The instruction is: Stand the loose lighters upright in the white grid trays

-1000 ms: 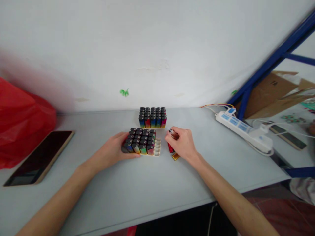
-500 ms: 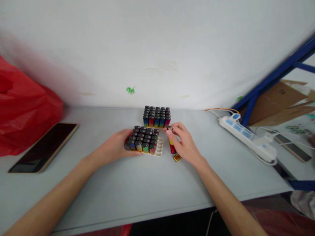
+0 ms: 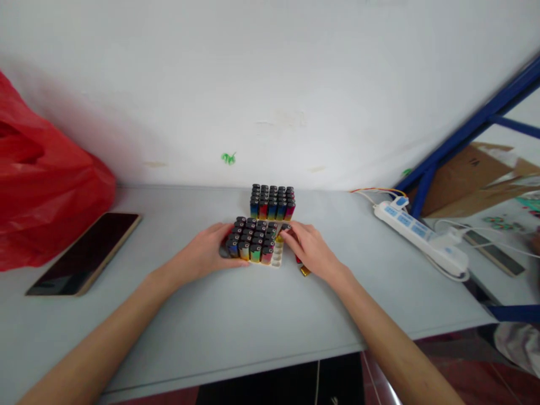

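Several black-topped lighters (image 3: 250, 239) stand upright in rows in a white tray (image 3: 276, 259), whose right-hand column shows bare round slots. My left hand (image 3: 213, 247) is wrapped round the tray's left side and the lighters there. My right hand (image 3: 310, 247) pinches a yellow lighter (image 3: 280, 237) by its black top, over the back of the bare column; whether it sits in a slot I cannot tell. Beneath my right hand, partly hidden, lie a red lighter (image 3: 298, 260) and a gold-coloured piece (image 3: 305, 271). A second full block of lighters (image 3: 272, 202) stands behind.
A phone (image 3: 84, 253) lies at the left beside a red plastic bag (image 3: 46, 185). On the right, a white power strip (image 3: 422, 239) with cables lies near a blue metal frame (image 3: 426, 183). A cardboard box (image 3: 468, 174) stands beyond it. The wall rises behind the table (image 3: 236, 326).
My right hand has carried the yellow lighter left, from beside the tray to the bare column's back end. My left hand keeps its hold. The whole view has shifted slightly.
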